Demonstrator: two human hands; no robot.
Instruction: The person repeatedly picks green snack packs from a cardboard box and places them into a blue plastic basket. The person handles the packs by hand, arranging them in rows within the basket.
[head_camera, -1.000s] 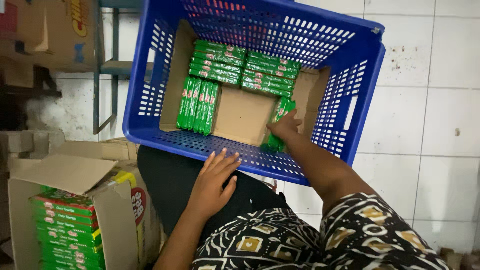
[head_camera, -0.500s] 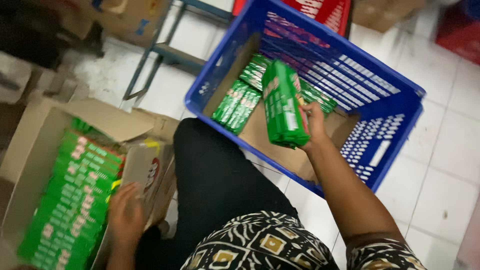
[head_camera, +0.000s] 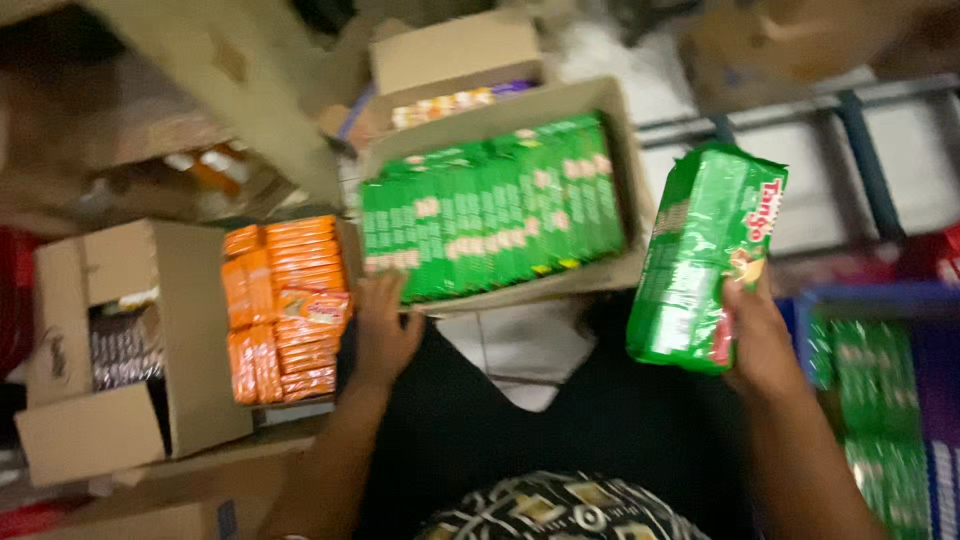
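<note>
Firmly, right hand (head_camera: 760, 345) grips glossy green packet (head_camera: 705, 255); left hand (head_camera: 385, 330) touches cardboard box (head_camera: 520, 105).

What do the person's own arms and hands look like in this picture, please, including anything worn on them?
Both forearms are bare from the elbow down, with no gloves, watch or rings that this blurred view shows. The left hand and right hand are uncovered, fingers bare. At the bottom edge sits a dark garment patterned with cream lines and tan squares; black trousers lie beneath the arms.

dim, soft, heavily motion-blurred throughout
</note>
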